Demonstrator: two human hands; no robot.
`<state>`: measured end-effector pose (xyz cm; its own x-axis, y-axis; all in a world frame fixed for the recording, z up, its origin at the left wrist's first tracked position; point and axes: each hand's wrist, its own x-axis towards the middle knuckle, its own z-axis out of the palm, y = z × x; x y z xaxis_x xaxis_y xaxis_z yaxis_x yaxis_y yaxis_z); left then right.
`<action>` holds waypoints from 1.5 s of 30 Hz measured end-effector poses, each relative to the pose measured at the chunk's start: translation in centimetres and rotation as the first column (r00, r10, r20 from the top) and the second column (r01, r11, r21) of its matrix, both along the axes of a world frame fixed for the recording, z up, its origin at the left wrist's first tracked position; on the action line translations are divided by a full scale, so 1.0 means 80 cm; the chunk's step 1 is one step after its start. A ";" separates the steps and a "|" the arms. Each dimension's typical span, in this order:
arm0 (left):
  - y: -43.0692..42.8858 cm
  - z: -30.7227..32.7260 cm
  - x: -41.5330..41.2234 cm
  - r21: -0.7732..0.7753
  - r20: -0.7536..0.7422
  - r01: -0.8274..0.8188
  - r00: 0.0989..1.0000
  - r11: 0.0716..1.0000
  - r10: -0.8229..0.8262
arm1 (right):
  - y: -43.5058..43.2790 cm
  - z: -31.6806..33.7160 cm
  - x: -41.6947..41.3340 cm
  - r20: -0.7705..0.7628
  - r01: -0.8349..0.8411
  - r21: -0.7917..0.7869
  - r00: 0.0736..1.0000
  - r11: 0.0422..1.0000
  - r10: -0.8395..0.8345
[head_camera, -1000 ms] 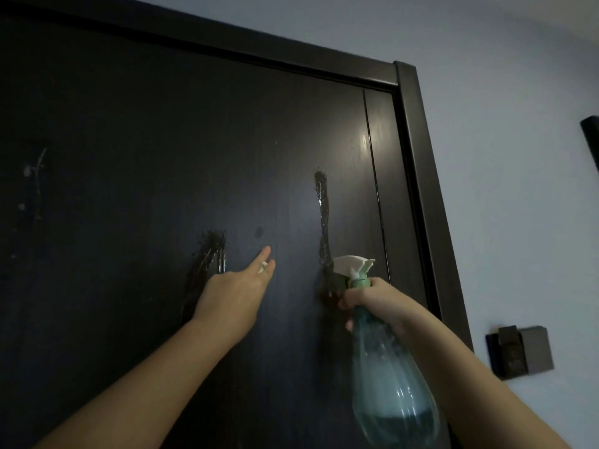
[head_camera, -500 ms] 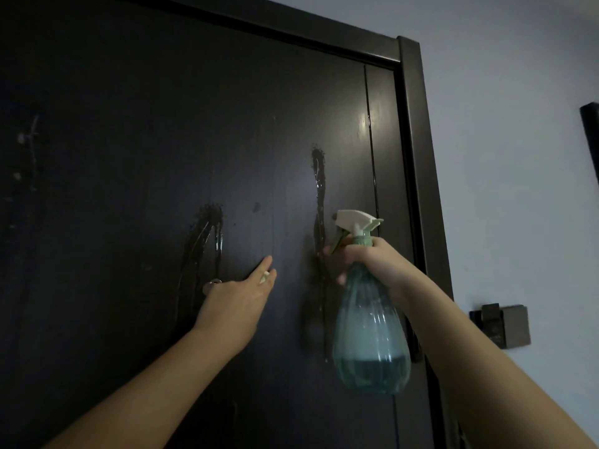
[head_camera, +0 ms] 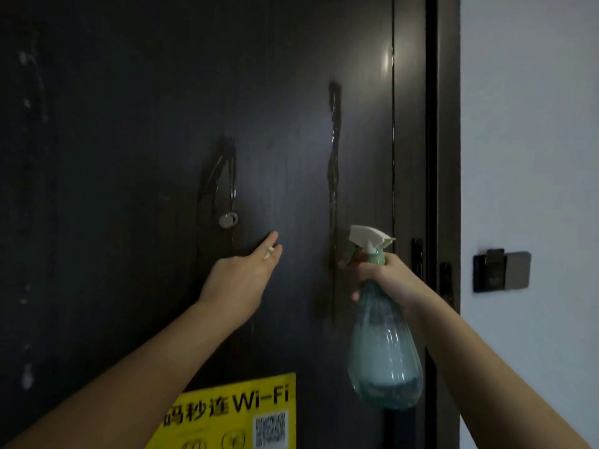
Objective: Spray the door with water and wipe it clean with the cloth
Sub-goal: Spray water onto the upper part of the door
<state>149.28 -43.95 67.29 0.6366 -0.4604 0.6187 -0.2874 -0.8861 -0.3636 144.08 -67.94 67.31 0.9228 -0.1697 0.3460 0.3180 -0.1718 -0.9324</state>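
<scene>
Head view puts the door (head_camera: pixel 129 157) square in front of me, dark and filling most of what I see, with two wet runs on it: a long streak (head_camera: pixel 334 176) near the hinge-side edge and a forked run (head_camera: pixel 220 176) ending at a small round metal fitting (head_camera: pixel 228 219). I read these as spray trickling down, so the wetting looks well begun and the wiping not yet done.

My right hand (head_camera: pixel 385 277) is wrapped around the neck of the spray bottle (head_camera: pixel 384 351), fingers closed, one seemingly by the trigger; its white nozzle (head_camera: pixel 369 236) points at the panel close to the long streak, so water lands where I aim.

My left hand (head_camera: pixel 240 283) reaches flat toward the panel between the two runs, fingers extended and loosely together. Something small and pale shows beside the fingertips (head_camera: pixel 270 252); I cannot tell whether it is the cloth, and I see no cloth otherwise. Whether the palm touches the wood I cannot tell either.

Below my left forearm a yellow Wi-Fi sticker (head_camera: pixel 233 413) sits on the panel; I'd spare it heavy soaking. To the right are the frame (head_camera: pixel 449 157) and a pale wall (head_camera: pixel 534 124) with a dark bracket (head_camera: pixel 500 270).
</scene>
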 end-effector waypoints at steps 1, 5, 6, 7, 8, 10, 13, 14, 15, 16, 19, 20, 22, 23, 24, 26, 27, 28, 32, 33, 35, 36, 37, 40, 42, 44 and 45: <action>-0.001 -0.014 -0.001 0.009 -0.014 0.006 1.000 1.000 -0.005 | -0.002 -0.020 0.003 -0.030 0.018 -0.015 0.999 1.000 -0.018; 0.003 -0.068 -0.004 0.015 -0.054 0.024 0.998 1.000 -0.023 | 0.010 -0.074 0.005 -0.079 0.060 -0.039 0.995 0.997 -0.063; 0.006 -0.081 -0.004 0.017 -0.052 0.023 0.998 1.000 -0.022 | 0.017 -0.083 0.004 -0.090 0.055 -0.039 0.994 0.998 -0.059; 0.009 -0.094 -0.004 0.017 -0.052 0.021 0.998 1.000 -0.020 | 0.024 -0.092 0.003 -0.102 0.045 -0.049 0.994 0.998 -0.049; 0.012 -0.105 -0.004 0.017 -0.058 0.020 0.998 1.000 -0.019 | 0.030 -0.100 0.003 -0.114 0.033 -0.065 0.993 0.997 -0.040; 0.020 -0.123 -0.004 0.017 -0.081 0.017 0.997 1.000 -0.016 | 0.039 -0.109 0.004 -0.116 0.028 -0.072 0.993 0.997 -0.036; 0.029 -0.137 -0.001 0.029 -0.097 -0.003 0.995 1.000 0.006 | 0.042 -0.107 0.008 -0.063 0.079 -0.049 0.995 0.996 -0.082; 0.030 -0.138 -0.001 0.034 -0.096 -0.003 0.995 0.999 0.007 | 0.043 -0.102 0.009 -0.036 0.093 -0.038 0.995 0.995 -0.095; 0.030 -0.138 -0.001 0.039 -0.095 -0.001 0.995 0.999 0.005 | 0.043 -0.098 0.010 -0.007 0.103 -0.021 0.995 0.994 -0.103; 0.029 -0.138 -0.001 0.045 -0.096 0.003 0.995 0.999 0.001 | 0.043 -0.093 0.011 0.018 0.108 -0.011 0.994 0.994 -0.108; 0.025 -0.136 0.000 0.053 -0.102 0.015 0.995 0.998 -0.010 | 0.043 -0.083 0.016 0.026 0.084 -0.004 0.996 0.996 -0.084; 0.024 -0.136 0.001 0.049 -0.105 0.014 0.994 0.999 -0.009 | 0.043 -0.084 0.017 0.008 0.060 -0.002 0.998 0.998 -0.060; 0.023 -0.137 0.004 0.045 -0.104 0.008 0.995 0.999 -0.003 | 0.042 -0.093 0.016 -0.042 0.019 -0.025 0.999 1.000 -0.020; 0.023 -0.137 0.005 0.045 -0.103 0.005 0.995 0.999 -0.001 | 0.041 -0.100 0.015 -0.072 0.001 -0.052 0.997 0.999 -0.005; 0.022 -0.138 0.005 0.045 -0.101 0.004 0.995 0.999 0.000 | 0.040 -0.107 0.013 -0.103 -0.022 -0.080 0.995 0.997 0.014; 0.024 -0.141 0.005 0.050 -0.099 0.006 0.995 0.999 -0.001 | 0.035 -0.117 0.011 -0.152 -0.065 -0.114 0.987 0.991 0.047; 0.024 -0.143 0.006 0.052 -0.098 0.009 0.995 0.999 -0.003 | 0.032 -0.116 0.010 -0.153 -0.065 -0.116 0.987 0.991 0.047; 0.025 -0.144 0.006 0.055 -0.097 0.012 0.995 0.998 -0.007 | 0.029 -0.112 0.010 -0.131 -0.048 -0.105 0.991 0.993 0.034; 0.026 -0.145 0.009 0.059 -0.097 0.015 0.995 0.998 -0.009 | 0.017 -0.074 0.020 0.044 0.041 0.011 0.998 0.999 -0.042; 0.025 -0.144 0.009 0.060 -0.092 0.015 0.996 0.998 -0.009 | 0.016 -0.065 0.023 0.066 0.048 0.011 0.997 0.999 -0.049; 0.024 -0.144 0.008 0.061 -0.091 0.014 0.996 0.998 -0.008 | 0.016 -0.057 0.028 0.061 0.042 -0.017 0.997 0.999 -0.041; 0.024 -0.145 0.008 0.060 -0.093 0.012 0.996 0.998 -0.007 | 0.017 -0.060 0.028 0.032 0.032 -0.045 0.999 0.998 -0.031; 0.025 -0.146 0.008 0.059 -0.095 0.011 0.995 0.998 -0.006 | 0.020 -0.068 0.027 -0.004 0.021 -0.075 1.000 0.997 -0.021; 0.028 -0.150 0.006 0.061 -0.091 0.010 0.996 0.998 -0.005 | 0.024 -0.113 0.020 -0.098 -0.005 -0.129 0.995 0.992 -0.008; 0.032 -0.154 0.004 0.073 -0.096 0.017 0.995 0.997 -0.010 | 0.026 -0.148 0.016 -0.173 -0.056 -0.154 0.984 0.986 0.029; 0.036 -0.161 0.000 0.071 -0.105 0.036 0.994 0.997 -0.028 | 0.030 -0.172 0.011 -0.229 -0.105 -0.174 0.971 0.979 0.064; 0.039 -0.165 -0.003 0.063 -0.109 0.047 0.993 0.997 -0.040 | 0.033 -0.179 0.010 -0.237 -0.116 -0.171 0.969 0.978 0.073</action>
<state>149.07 -40.83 54.11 0.6762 -0.5260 0.5157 -0.3653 -0.8474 -0.3854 144.85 -65.34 52.99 0.9895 -0.0314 0.1409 0.1232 -0.3253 -0.9376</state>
